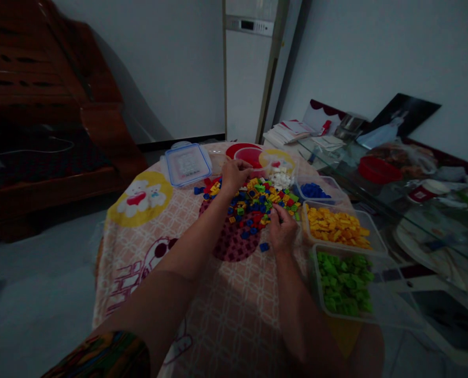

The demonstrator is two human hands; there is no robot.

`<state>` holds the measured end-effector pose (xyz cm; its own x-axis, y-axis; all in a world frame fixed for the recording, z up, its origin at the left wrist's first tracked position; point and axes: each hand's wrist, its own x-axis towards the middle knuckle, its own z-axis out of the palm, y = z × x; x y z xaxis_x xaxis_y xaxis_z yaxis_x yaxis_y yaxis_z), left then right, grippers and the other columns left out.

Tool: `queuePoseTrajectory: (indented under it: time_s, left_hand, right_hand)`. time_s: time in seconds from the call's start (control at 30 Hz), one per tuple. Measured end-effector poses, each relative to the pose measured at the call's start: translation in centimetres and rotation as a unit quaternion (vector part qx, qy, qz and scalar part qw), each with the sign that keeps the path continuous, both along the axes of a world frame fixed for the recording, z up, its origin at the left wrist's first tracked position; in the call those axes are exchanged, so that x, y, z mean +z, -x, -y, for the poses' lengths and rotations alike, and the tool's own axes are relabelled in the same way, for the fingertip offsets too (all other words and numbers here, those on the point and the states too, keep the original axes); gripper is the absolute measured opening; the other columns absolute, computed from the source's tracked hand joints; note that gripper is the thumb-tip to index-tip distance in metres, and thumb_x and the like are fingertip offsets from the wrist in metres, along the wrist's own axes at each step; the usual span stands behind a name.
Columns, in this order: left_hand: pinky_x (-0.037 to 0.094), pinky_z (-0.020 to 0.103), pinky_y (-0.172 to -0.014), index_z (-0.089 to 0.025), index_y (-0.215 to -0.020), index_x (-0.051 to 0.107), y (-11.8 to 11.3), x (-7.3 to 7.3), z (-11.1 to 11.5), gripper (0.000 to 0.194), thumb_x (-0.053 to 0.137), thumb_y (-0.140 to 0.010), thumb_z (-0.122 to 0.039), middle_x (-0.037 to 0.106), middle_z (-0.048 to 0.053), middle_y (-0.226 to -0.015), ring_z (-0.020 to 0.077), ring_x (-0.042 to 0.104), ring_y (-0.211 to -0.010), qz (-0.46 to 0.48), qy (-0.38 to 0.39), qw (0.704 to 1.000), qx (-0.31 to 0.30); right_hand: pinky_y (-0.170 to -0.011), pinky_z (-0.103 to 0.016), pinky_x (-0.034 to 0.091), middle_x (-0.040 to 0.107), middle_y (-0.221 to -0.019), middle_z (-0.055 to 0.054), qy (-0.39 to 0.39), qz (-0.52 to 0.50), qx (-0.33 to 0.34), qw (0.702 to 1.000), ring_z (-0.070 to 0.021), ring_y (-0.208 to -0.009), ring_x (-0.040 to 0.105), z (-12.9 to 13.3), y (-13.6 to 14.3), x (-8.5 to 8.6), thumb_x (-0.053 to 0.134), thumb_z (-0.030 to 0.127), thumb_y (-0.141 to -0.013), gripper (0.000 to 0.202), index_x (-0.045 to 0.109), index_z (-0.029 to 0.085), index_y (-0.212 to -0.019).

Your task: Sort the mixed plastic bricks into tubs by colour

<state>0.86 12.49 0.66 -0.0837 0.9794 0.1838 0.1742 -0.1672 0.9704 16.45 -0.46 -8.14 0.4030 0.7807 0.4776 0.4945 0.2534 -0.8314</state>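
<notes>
A pile of mixed toy building bricks [253,198] in red, yellow, blue and green lies on the patterned tablecloth [234,294]. Over the far side of the pile, by a clear box with red inside [253,157], is my left hand [234,177], its fingers pinched together. Whether a brick is between them is too small to tell. My right hand [283,230] rests at the pile's near right edge, thumb and fingers closed; what they hold is hidden. A single blue brick [264,247] lies just left of this hand.
Clear boxes along the right hold white bricks [281,178], blue bricks [315,191], yellow bricks [336,228] and green bricks [344,284]. A blue-rimmed lid [189,164] lies at the back left. A cluttered glass table [379,194] stands at right, a wooden bench [100,121] at left.
</notes>
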Motion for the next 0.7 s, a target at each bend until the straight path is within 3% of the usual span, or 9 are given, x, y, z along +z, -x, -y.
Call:
queuePoseTrajectory:
  time_s: [0.23,0.33,0.47,0.57,0.7]
  left_hand:
    - [0.056,0.027,-0.077,-0.014,-0.084,0.072,-0.5,1.8,-5.8,0.011,0.065,-0.078,-0.008,0.068,0.002,-0.070,0.0160,0.068,-0.074,-0.075,-0.062,0.992,0.075]
    - [0.054,0.028,-0.086,-0.014,-0.098,0.075,-0.5,2.3,-6.2,0.027,0.065,-0.074,-0.004,0.074,0.006,-0.087,0.0189,0.070,-0.091,-0.092,-0.089,0.988,0.089]
    - [0.051,0.026,-0.085,-0.014,-0.097,0.078,-0.3,2.2,-2.7,0.024,0.067,-0.076,-0.009,0.076,0.005,-0.089,0.0181,0.069,-0.088,-0.139,-0.119,0.982,0.048]
    - [0.049,0.024,-0.072,-0.016,-0.082,0.078,-0.2,0.7,1.2,0.010,0.069,-0.077,-0.015,0.072,0.001,-0.070,0.0166,0.066,-0.071,-0.221,-0.082,0.969,-0.080]
    - [0.046,0.026,-0.067,-0.019,-0.069,0.076,-0.4,-1.8,5.2,0.004,0.077,-0.073,-0.018,0.071,0.002,-0.065,0.0181,0.065,-0.067,-0.377,-0.038,0.899,-0.221]
  right_hand:
    - [-0.088,-0.040,0.060,0.082,-0.099,-0.012,0.004,0.007,0.002,1.000,-0.0256,-0.090,0.076,0.0,-0.1,0.0,0.056,0.040,-0.092,0.037,0.081,0.019,-0.107]
    - [-0.087,-0.040,0.060,0.082,-0.100,-0.012,-0.003,0.007,-0.003,1.000,-0.0254,-0.089,0.076,-0.1,0.0,-0.1,0.055,0.041,-0.092,0.037,0.081,0.019,-0.105]
    - [-0.085,-0.039,0.060,0.082,-0.100,-0.012,-0.008,0.015,-0.007,1.000,-0.0252,-0.088,0.076,-0.2,-0.1,-0.3,0.055,0.041,-0.092,0.037,0.081,0.019,-0.105]
    - [-0.086,-0.039,0.060,0.082,-0.099,-0.012,-0.004,0.013,-0.002,1.000,-0.0254,-0.088,0.076,-0.2,-0.1,-0.2,0.054,0.040,-0.092,0.037,0.081,0.019,-0.105]
    - [-0.087,-0.040,0.060,0.082,-0.099,-0.013,-0.001,0.015,0.008,1.000,-0.0261,-0.089,0.077,0.0,-0.1,0.0,0.054,0.040,-0.092,0.037,0.080,0.017,-0.106]
